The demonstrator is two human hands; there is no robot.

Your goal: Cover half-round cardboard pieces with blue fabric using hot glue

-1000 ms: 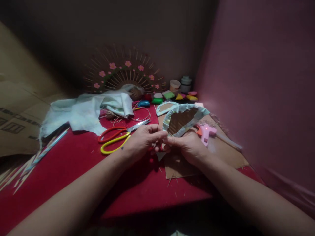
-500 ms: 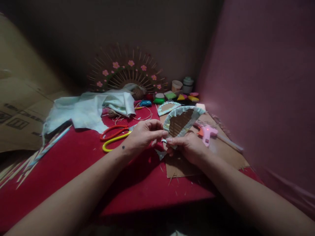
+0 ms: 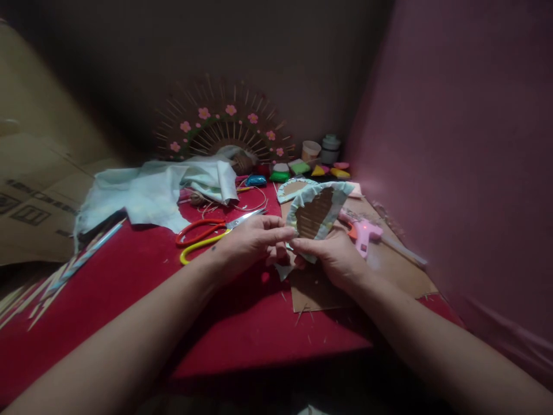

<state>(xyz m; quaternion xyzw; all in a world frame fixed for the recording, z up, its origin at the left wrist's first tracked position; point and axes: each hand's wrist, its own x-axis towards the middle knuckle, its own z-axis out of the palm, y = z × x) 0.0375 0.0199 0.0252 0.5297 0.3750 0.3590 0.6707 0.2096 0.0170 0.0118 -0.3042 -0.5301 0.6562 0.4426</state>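
Between my hands is a fan-shaped cardboard piece (image 3: 317, 216), its edges wrapped in pale green cloth and its brown middle bare. My right hand (image 3: 334, 251) grips its lower part, thumb on the near side. At its lower left edge, my left hand (image 3: 265, 236) pinches the cloth edge between thumb and fingers. Scissors (image 3: 205, 233) with one red and one yellow handle lie beside my left wrist. A pink glue gun (image 3: 366, 233) rests right of my right hand. Behind the held piece lies a second cloth-edged cardboard piece (image 3: 294, 187).
A flat cardboard sheet (image 3: 319, 294) lies under my hands on the red tablecloth (image 3: 242, 334). Pale cloth (image 3: 147, 190) is heaped at the back left, thin sticks (image 3: 64, 276) at the far left. Behind stand a flowered stick fan (image 3: 224, 124), clay packets (image 3: 298, 168) and a paper cup (image 3: 310, 151).
The cardboard piece has tilted slightly more upright, its right tip shifting left. My left hand has moved a little, showing more of the scissor blades.
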